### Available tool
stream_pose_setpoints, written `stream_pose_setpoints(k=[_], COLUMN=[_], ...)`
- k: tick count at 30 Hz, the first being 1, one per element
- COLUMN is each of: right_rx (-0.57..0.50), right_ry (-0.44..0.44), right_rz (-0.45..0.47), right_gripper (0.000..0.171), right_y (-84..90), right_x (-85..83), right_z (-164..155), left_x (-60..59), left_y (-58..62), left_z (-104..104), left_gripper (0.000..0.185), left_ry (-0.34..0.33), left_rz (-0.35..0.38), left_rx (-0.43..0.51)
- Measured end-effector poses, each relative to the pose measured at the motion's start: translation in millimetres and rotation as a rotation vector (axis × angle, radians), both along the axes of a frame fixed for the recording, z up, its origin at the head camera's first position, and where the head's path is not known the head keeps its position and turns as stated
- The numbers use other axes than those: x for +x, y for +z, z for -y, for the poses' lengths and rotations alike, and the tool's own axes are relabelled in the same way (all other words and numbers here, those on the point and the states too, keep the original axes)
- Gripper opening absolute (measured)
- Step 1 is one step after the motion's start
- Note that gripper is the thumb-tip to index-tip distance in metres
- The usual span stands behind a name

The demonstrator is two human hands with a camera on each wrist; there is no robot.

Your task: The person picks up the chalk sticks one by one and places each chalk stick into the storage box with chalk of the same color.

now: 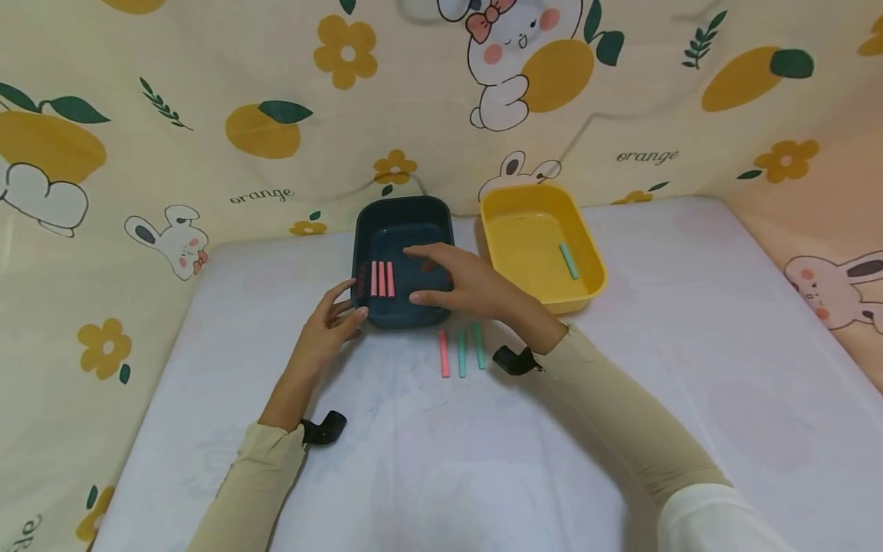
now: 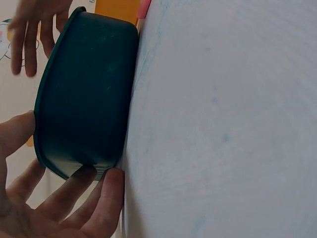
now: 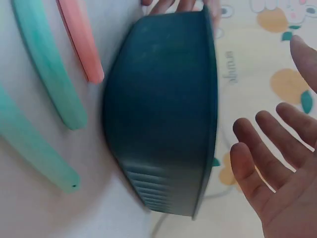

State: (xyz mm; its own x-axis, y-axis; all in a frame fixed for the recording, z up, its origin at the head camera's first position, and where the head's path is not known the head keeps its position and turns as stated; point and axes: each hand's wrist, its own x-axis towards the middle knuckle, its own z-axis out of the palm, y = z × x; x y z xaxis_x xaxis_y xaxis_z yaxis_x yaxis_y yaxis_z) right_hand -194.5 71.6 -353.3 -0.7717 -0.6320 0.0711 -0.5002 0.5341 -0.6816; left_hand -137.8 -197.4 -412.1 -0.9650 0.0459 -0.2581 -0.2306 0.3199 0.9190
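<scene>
My left hand point(image 1: 323, 328) holds the near left corner of a dark teal plastic bin point(image 1: 403, 317), its thumb at the rim point(image 2: 37, 124) and fingers against the end wall. Three pink chalk sticks point(image 1: 382, 279) lie side by side in the bin's left part. Over its right side hovers my right hand point(image 1: 472, 282), fingers spread and loosely bent, with nothing in them. In the right wrist view its fingers stand apart from the bin wall point(image 3: 163, 94). On the cloth in front lie a pink chalk stick point(image 1: 444, 354) and two green chalk sticks point(image 1: 462, 354).
A yellow bin point(image 1: 531, 295) stands right of the teal one, with a green chalk stick point(image 1: 569, 261) inside. White cloth point(image 1: 441, 460) covers the table. Behind rises a patterned curtain point(image 1: 414, 100). Each wrist wears a small black camera point(image 1: 324, 428).
</scene>
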Motion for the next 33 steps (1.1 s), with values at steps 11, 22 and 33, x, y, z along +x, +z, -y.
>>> stream_pose_setpoints(k=[11, 22, 33], right_rx=[-0.004, 0.199, 0.400], right_ry=[-0.007, 0.022, 0.020], right_rz=[-0.016, -0.057, -0.064], right_gripper=[0.071, 0.058, 0.061], right_y=[1.9, -1.8, -13.9], right_x=[44.6, 59.4, 62.6], right_z=[-32.6, -53.2, -44.5], left_x=[5.0, 5.0, 6.5], left_y=[-0.1, -0.9, 0.0], left_z=[2.7, -0.7, -4.0], left_gripper=[0.064, 0.063, 0.063], left_ry=[0.010, -0.002, -0.005], left_rz=[0.003, -0.006, -0.013], left_rx=[-0.035, -0.030, -0.036])
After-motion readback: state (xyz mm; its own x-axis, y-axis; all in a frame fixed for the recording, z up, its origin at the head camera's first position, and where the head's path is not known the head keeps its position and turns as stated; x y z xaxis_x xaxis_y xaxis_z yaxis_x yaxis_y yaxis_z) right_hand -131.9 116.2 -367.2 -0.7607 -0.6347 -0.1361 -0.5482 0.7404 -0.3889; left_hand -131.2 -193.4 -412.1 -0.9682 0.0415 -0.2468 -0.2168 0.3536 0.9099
